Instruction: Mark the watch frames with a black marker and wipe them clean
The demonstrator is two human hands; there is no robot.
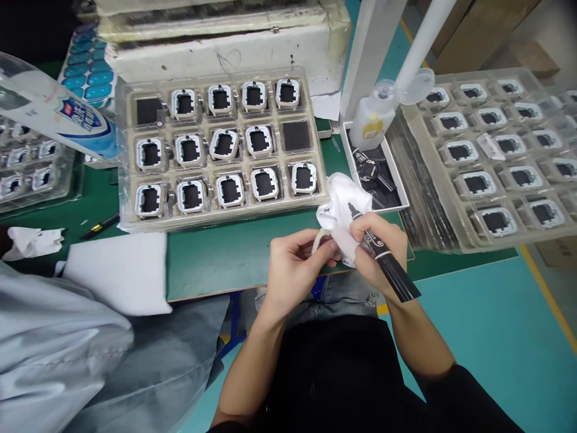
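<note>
My left hand (295, 261) is closed on a pale watch case frame (319, 238), seen edge-on and partly hidden by the fingers. Against it lies a crumpled white cloth (345, 195), gripped by my right hand (381, 243). That same hand also keeps a black marker pen (390, 267) between thumb and palm, its dark tip pointing up and left. Just beyond my hands stands a clear plastic tray (220, 207) holding several similar white-rimmed watch case frames (229, 190) in rows. Two of its pockets show only dark bottoms.
On the right, stacked trays (478, 240) hold more frames. A white box (401, 201) contains a squeeze bottle (372, 123) and black parts. At left are a large bottle (58, 111), a black-and-yellow pen (101, 227), white sheets (119, 270) and a seated person's grey sleeve (58, 337).
</note>
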